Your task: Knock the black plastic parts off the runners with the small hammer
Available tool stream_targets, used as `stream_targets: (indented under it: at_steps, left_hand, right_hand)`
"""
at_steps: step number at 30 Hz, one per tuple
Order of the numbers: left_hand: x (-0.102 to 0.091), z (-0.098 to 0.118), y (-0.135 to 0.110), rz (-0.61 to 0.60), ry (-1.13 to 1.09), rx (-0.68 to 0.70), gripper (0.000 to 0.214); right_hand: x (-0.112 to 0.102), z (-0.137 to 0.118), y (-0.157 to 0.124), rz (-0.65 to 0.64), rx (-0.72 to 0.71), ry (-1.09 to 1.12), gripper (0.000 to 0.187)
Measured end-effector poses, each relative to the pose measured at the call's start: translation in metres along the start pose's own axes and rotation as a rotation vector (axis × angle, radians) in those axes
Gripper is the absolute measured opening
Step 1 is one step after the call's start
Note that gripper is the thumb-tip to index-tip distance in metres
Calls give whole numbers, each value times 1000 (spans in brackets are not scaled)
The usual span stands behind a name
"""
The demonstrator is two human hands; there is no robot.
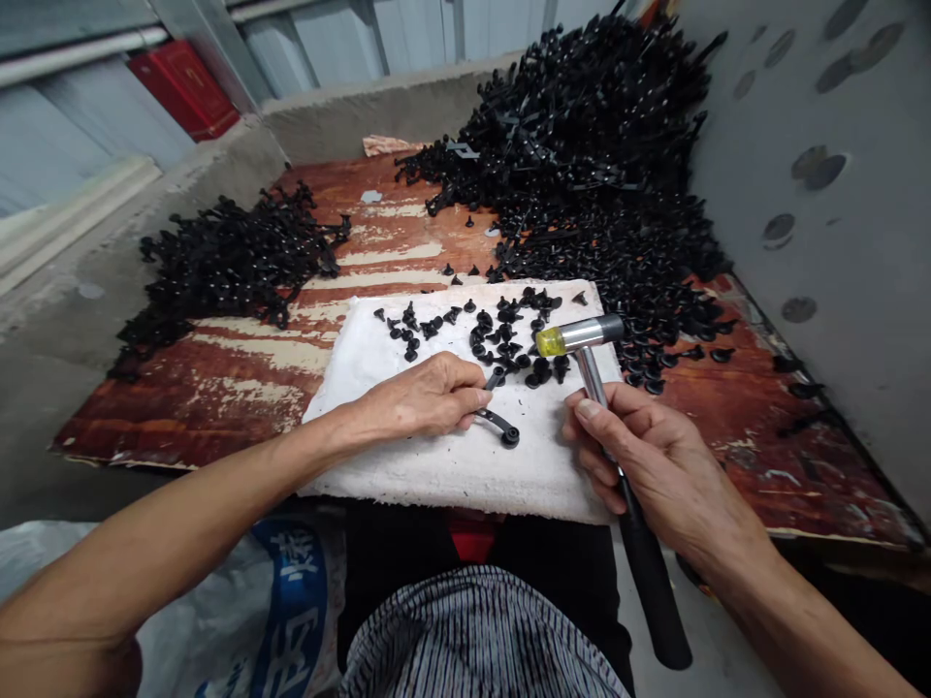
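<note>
My left hand (440, 393) is closed in a pinch on a small black handle-like part (501, 427), whose ends have round discs; the rest of it is hidden under my fingers. It is held just over a white cloth (407, 470). My right hand (647, 446) grips a mallet (593, 334) by its metal shaft, above the black handle (655, 582). The mallet's head has a yellow face on the left and a dark face on the right. Several small black mushroom-shaped pieces (501, 334) lie scattered over the cloth's far half, just beyond my left hand.
A big heap of black parts (582, 126) rises at the back right, spilling forward beside the cloth. A smaller heap (233, 252) lies left on the worn reddish-brown board (247, 388). A grey panel (815, 242) borders the right; a plastic bag (210, 601) sits below left.
</note>
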State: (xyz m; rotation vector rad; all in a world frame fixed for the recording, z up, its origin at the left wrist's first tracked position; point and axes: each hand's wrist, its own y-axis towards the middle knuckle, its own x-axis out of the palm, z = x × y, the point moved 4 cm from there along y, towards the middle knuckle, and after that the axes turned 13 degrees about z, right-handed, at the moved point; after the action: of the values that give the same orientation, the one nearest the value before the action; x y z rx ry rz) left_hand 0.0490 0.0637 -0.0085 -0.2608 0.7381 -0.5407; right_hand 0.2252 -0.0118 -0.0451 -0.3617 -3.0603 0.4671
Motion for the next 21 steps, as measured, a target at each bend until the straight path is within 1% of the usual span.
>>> stream_targets:
  at_steps: [3,5,7,10,12,14,16,19,21]
  left_hand:
    - [-1,0,2,-12,-29,-10,35]
    - [-1,1,4,-21,-49,-8,37]
    - [-1,0,4,-27,-52,-15,38]
    - [0,-2,3,-35,-51,-36,38]
    - [0,-2,3,-35,-60,-26,38]
    - [0,-3,4,-31,-66,-17,37]
    - [0,-4,4,-25,-66,-12,38]
    - [0,-4,5,-18,-68,-13,39]
    - [0,-5,4,-18,-76,-19,39]
  right_hand:
    - [0,-2,0,-4,-35,-17,38]
    - [0,-7,0,-22,-108,-106,34]
    - [-2,-16,-1,-10,-258,-272,30]
    - [0,-34,-6,48,-585,-487,37]
    - [3,-42,-10,85,-775,-541,40]
    - [5,-44,-12,130,-902,-553,43]
    - [7,-41,-12,124,-973,-602,48]
    - [10,-37,-11,36,-1002,-735,50]
    - [10,-42,-15,34,-1021,-722,50]
